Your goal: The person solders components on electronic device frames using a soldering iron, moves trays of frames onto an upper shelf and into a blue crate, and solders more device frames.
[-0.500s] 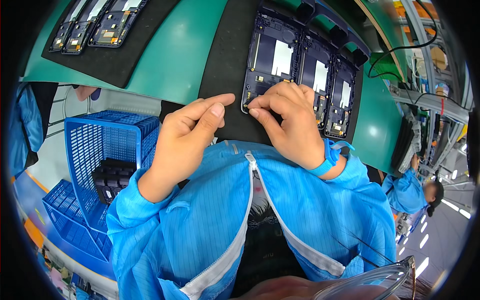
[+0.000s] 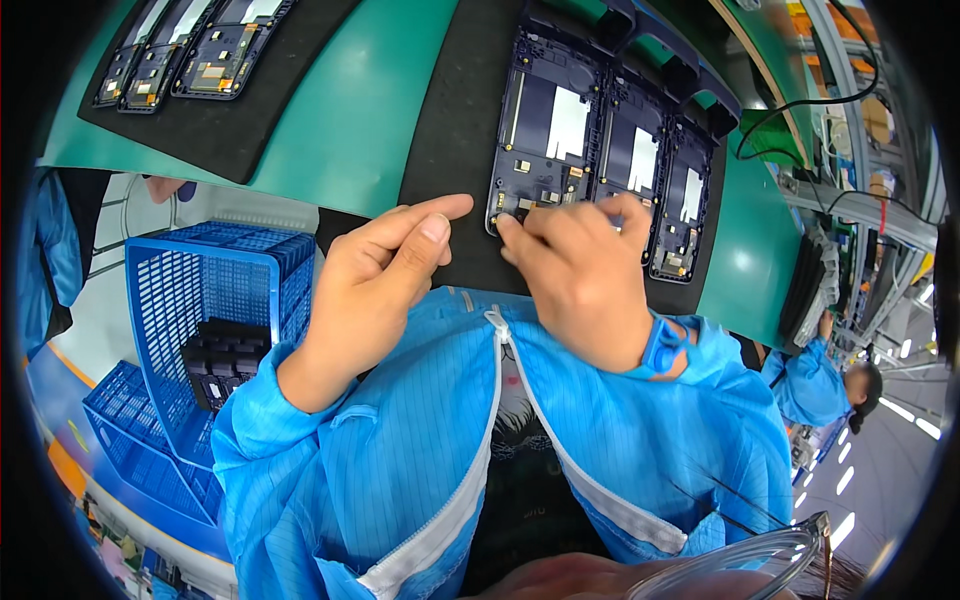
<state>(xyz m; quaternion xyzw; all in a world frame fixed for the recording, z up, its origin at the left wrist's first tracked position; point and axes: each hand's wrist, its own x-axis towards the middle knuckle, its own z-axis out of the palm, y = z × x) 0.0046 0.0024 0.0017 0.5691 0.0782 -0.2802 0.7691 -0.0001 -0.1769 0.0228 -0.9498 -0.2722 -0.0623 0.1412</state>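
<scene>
My right hand is over the near end of the leftmost dark-blue device housing, its fingers curled and the thumb at the near left corner. Its other fingertips are partly hidden, and any small part in them cannot be made out. Two more such housings, a middle one and a right one, lie alongside, with white rectangles and small components inside. My left hand hovers left of them, index finger stretched out and thumb pressed against it. Whether something tiny sits there is not visible.
The housings lie on a black mat on the green table. More housings rest on another mat at far left. A blue plastic basket holding dark parts stands at lower left. Another person is at far right.
My right hand has shifted slightly toward me, with the fingers lower across the housings and the wrist turned. The left hand has barely moved.
</scene>
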